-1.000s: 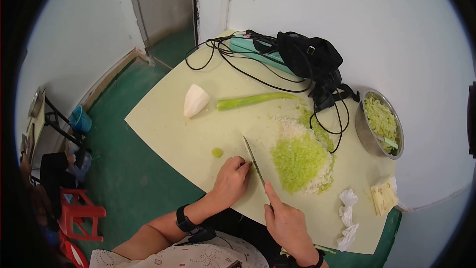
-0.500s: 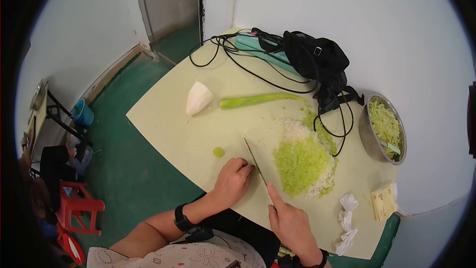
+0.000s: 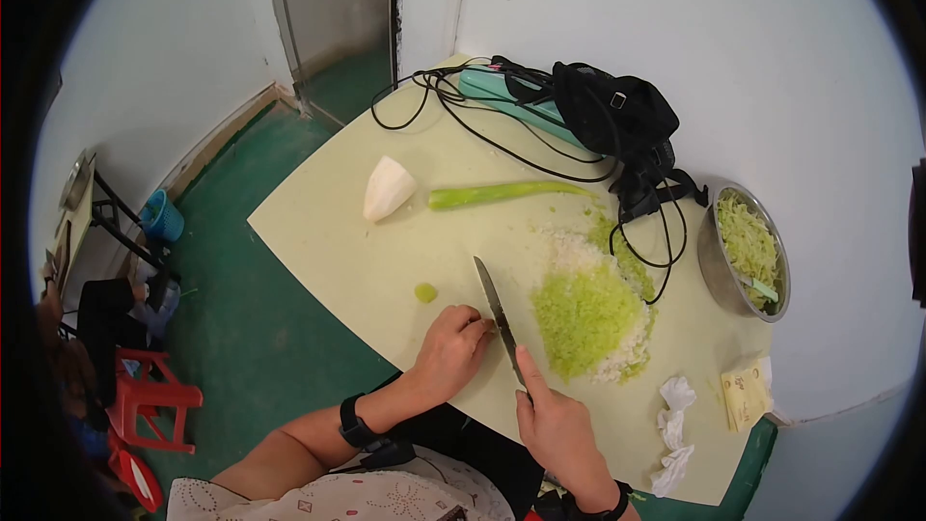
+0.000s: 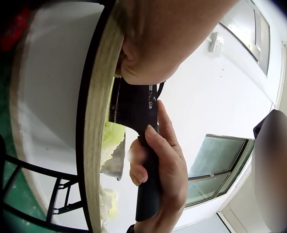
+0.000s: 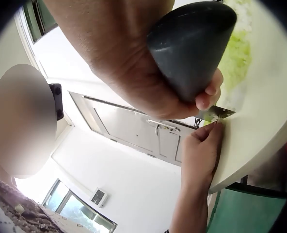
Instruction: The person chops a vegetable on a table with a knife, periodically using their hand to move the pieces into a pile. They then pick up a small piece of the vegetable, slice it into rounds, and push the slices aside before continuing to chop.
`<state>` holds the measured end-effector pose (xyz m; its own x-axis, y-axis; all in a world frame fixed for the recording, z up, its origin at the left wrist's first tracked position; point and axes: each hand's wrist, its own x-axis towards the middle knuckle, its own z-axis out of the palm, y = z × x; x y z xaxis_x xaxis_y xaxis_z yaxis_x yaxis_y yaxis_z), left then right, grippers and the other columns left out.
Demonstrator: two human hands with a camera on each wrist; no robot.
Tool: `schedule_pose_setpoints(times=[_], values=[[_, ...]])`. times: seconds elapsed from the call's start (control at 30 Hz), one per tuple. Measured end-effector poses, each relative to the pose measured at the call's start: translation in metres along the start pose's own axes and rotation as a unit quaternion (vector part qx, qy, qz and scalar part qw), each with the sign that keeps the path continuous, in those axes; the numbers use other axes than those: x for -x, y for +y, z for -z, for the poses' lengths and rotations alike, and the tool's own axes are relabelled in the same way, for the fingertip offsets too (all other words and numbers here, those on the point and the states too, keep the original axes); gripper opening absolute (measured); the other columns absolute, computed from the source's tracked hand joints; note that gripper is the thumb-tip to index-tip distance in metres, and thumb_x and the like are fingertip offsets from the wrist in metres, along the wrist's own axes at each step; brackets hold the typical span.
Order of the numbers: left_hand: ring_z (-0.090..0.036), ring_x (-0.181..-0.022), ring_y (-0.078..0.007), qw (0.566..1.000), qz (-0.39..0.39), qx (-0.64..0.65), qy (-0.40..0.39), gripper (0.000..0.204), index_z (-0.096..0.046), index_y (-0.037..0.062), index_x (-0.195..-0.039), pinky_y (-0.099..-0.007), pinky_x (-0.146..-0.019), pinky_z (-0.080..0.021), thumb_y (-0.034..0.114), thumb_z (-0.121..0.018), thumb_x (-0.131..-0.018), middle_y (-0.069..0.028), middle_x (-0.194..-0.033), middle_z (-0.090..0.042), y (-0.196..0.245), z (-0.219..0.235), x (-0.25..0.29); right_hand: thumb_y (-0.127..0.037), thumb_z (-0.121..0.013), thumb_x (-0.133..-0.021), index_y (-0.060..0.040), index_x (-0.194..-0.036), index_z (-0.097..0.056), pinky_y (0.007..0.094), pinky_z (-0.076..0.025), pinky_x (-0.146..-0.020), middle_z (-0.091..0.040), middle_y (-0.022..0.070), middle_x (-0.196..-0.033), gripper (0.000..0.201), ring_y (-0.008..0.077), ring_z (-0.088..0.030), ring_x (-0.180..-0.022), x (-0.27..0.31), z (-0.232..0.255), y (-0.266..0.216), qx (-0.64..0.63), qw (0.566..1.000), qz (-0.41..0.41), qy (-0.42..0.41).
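Note:
My right hand (image 3: 561,432) grips the black handle of a kitchen knife (image 3: 492,297), its index finger reaching along toward the blade. The blade stands just right of my left fingertips, its tip pointing away from me. With curled fingers my left hand (image 3: 451,352) pinches a small green vegetable piece against the table, mostly hidden by the fingers and blade. To the right of the knife lies a heap of finely chopped green and white vegetable (image 3: 584,318). A round green slice (image 3: 425,292) lies beyond my left hand.
A long green stem (image 3: 502,195) and a peeled white chunk (image 3: 388,190) lie farther back on the table (image 3: 328,232). Behind them are a black bag (image 3: 617,106) and loose cables. A metal bowl (image 3: 712,275) of shreds, crumpled tissues (image 3: 675,425) and a tissue pack (image 3: 748,396) stand right.
The knife has turned slightly, showing more of the blade's flat side, and its tip has shifted a little away from me. My left hand stays in its place beside the blade.

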<state>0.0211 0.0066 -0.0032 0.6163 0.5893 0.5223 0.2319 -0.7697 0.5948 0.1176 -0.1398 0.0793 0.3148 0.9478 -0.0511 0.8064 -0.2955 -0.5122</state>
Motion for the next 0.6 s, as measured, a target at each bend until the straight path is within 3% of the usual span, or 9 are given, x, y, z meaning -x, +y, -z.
schedule_pose_setpoints(times=[0.2,0.4,0.6], values=[[-0.057,-0.078,-0.0300,1.000,-0.002,-0.001,0.000,0.019,-0.066,-0.0028,-0.088,-0.0373,-0.067,-0.048,-0.003,-0.067,-0.069,-0.0128,-0.084,-0.058,0.000,-0.001,0.000,-0.010,-0.055,-0.086,-0.0130,-0.140,-0.036,0.0432,-0.043,-0.048,-0.053,0.0150,-0.053,0.058,0.0352,-0.052,-0.047,-0.008,-0.001,-0.004,0.005,1.000,-0.012,-0.011],[-0.056,-0.078,-0.0306,1.000,0.000,0.013,-0.008,0.026,-0.064,-0.0043,-0.095,-0.0370,-0.067,-0.047,0.000,-0.068,-0.070,-0.0149,-0.086,-0.057,0.004,0.006,0.000,-0.010,-0.057,-0.084,-0.0158,-0.138,-0.041,0.0432,-0.043,-0.050,-0.052,0.0187,-0.055,0.056,0.0383,-0.053,-0.051,-0.015,0.010,-0.002,-0.068,0.996,-0.053,0.036],[-0.054,-0.078,-0.0321,0.999,0.006,0.033,0.002,0.024,-0.062,-0.0065,-0.095,-0.0386,-0.068,-0.045,0.000,-0.063,-0.072,-0.0162,-0.083,-0.055,0.006,0.007,0.001,-0.010,-0.057,-0.084,-0.0157,-0.137,-0.042,0.0431,-0.042,-0.049,-0.051,0.0177,-0.054,0.056,0.0371,-0.053,-0.050,-0.006,0.005,0.000,-0.029,0.999,-0.035,0.027]])
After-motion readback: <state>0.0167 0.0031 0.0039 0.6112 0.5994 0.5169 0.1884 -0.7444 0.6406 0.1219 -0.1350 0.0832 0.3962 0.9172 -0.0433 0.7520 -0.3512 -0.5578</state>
